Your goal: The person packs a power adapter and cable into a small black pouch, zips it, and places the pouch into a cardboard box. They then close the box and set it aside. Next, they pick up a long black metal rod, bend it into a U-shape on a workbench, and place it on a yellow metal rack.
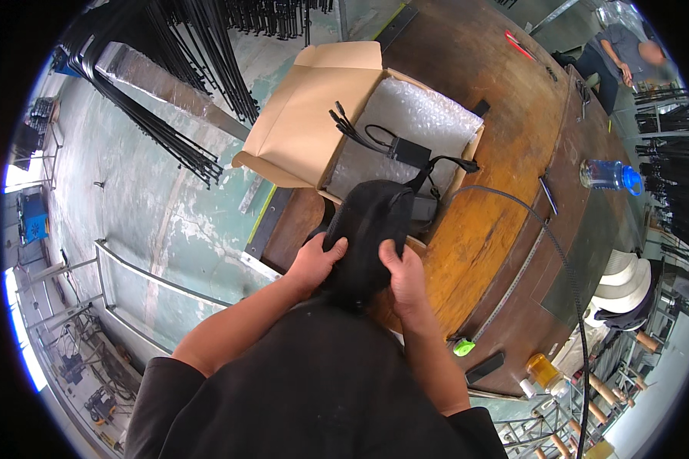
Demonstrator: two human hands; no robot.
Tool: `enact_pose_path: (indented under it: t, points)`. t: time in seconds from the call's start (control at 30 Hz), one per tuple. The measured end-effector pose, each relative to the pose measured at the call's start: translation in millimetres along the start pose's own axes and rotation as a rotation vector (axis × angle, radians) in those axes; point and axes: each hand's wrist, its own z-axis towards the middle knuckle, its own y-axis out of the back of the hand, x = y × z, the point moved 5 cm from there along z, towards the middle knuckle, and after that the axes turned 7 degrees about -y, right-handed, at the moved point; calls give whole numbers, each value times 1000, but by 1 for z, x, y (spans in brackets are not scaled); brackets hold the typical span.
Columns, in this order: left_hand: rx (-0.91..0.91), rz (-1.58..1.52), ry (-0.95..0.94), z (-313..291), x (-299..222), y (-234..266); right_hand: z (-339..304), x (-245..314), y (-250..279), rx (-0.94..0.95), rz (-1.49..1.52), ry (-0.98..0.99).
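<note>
Both my hands grip a soft black fabric bag (371, 229) in front of my body, at the near edge of an open cardboard box (302, 118). My left hand (315, 262) holds its left side, thumb on top. On the other side my right hand (403, 277) clasps it the same way; the fingers underneath are hidden. Inside the box lies bubble wrap (429, 107), with a black power adapter (410, 152) and a bundle of black cables (351, 128) on it. Another dark block (424, 209) is partly covered by the bag.
On the wooden table (467, 260) are a green tape measure (463, 347) with its tape drawn out, a black phone-like slab (485, 369), a pen (548, 196), a blue-capped bottle (605, 175) and an amber bottle (545, 372). A black cable (563, 249) crosses the right side. Another person (618, 61) sits far right.
</note>
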Motion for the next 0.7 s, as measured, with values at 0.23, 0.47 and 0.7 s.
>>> enact_pose_path:
  t: [0.23,0.47,0.7]
  points:
    - [-379,455,-568,-41,-57,23,-6,12,-9,-176,92,136]
    - [97,-335,-21,-48,-3,21,-3,8,-26,-120,473,-111]
    - [87,-456,-109,-54,15,2,-64,5,-19,-409,-272,328]
